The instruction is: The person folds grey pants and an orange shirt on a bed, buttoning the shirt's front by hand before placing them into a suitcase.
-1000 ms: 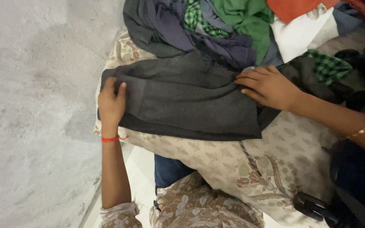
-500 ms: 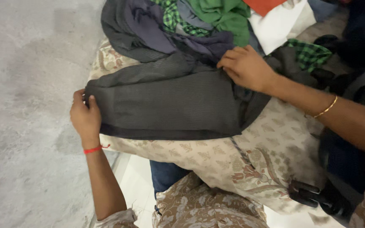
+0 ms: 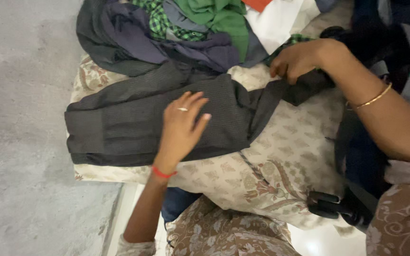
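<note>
Dark grey knit garment (image 3: 134,121): lying part-folded on patterned sheet (image 3: 290,151); we are pressing left hand (image 3: 182,124), fingers spread, flat on it; right hand (image 3: 297,59) pinching its loose end, unfolded yet.

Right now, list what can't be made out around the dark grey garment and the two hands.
- Head view: part of the dark grey garment lies under the left hand.
- Right hand: its fingertips curl into the dark cloth, so its grip is unclear.
- Clothes pile: cut off by the top edge.
- Black items at right: too dark to identify.
</note>
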